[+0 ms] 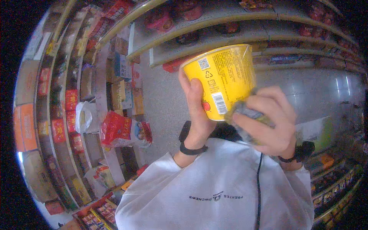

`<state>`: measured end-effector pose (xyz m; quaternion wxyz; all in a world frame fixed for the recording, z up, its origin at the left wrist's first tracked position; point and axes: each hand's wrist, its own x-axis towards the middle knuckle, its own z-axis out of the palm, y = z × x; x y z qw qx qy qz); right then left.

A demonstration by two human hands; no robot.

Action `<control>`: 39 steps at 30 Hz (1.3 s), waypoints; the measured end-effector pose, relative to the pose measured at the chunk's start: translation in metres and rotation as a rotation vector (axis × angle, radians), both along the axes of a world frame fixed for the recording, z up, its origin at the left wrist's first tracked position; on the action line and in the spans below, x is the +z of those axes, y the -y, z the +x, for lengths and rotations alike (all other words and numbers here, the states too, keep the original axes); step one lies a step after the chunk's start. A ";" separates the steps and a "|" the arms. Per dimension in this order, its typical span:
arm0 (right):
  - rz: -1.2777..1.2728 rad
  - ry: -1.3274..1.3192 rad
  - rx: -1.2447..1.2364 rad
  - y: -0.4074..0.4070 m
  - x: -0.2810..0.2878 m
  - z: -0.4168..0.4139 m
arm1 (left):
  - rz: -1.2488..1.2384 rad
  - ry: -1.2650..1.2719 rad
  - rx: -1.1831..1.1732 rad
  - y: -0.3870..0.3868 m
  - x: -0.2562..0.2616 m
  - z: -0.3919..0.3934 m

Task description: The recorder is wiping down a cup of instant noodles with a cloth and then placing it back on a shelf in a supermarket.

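Observation:
A yellow instant-noodle tub (234, 77) with printed text and codes is held tilted in front of my chest. My left hand (198, 107) grips it from the left, thumb on the printed side and fingers behind. My right hand (271, 120) clutches a crumpled grey cloth (248, 110) against the lower right of the tub, near its narrow base. This hand and the cloth are blurred. The wide rim of the tub points up and away from me; its inside and far side are hidden.
Store shelves (67, 72) with boxes and red packets line the left. A red plastic package (116, 129) and a white plastic bag (84, 118) stick out there. Metal shelves (201, 31) with tubs cross ahead, beyond the grey floor (164, 95). More stocked shelves (330, 184) stand at lower right.

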<state>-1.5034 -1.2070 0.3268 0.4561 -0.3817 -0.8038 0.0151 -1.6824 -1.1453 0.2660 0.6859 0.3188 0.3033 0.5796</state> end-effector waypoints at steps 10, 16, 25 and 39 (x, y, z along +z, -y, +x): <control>-0.041 -0.199 -0.192 0.000 -0.003 0.017 | -0.050 0.109 -0.082 0.026 -0.007 -0.005; 0.043 -0.152 -0.316 -0.003 0.014 -0.003 | 0.044 -0.051 -0.188 0.029 -0.002 -0.023; 0.126 -0.054 -0.390 0.015 0.039 -0.062 | 0.292 -0.253 -0.134 0.029 0.029 -0.043; 0.052 0.073 -0.250 0.090 0.009 -0.054 | 0.372 -0.420 0.116 0.059 0.024 -0.024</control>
